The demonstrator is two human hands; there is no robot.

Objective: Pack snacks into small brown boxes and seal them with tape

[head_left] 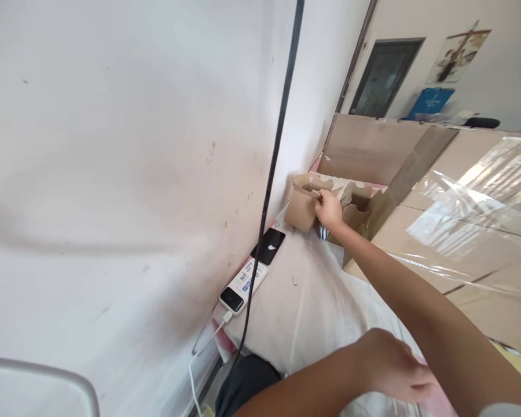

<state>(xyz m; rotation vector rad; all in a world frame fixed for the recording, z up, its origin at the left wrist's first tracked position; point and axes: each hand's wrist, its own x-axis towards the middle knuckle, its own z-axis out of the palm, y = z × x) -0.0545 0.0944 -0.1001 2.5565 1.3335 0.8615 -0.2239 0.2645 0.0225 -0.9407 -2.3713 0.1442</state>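
Note:
My right hand (329, 209) reaches forward, its fingers closed on the top edge of a small open cardboard box (301, 209) by the wall. Just to its right stands a second open cardboard box (356, 211), partly covered by my hand and forearm. Under my right wrist a small striped piece (324, 233) shows between the boxes. Close to my body, my left hand (397, 368) hovers low over the cloth, blurred, near a pink patch. Its fingers are mostly turned away, so I cannot see whether they hold anything.
A white power bank (243, 285) with a cable (217, 333) and a dark phone (269, 246) lie along the wall. A black cord (278, 139) hangs in front of them. Large taped cardboard (473, 231) borders the right side. White cloth (308, 313) covers the surface.

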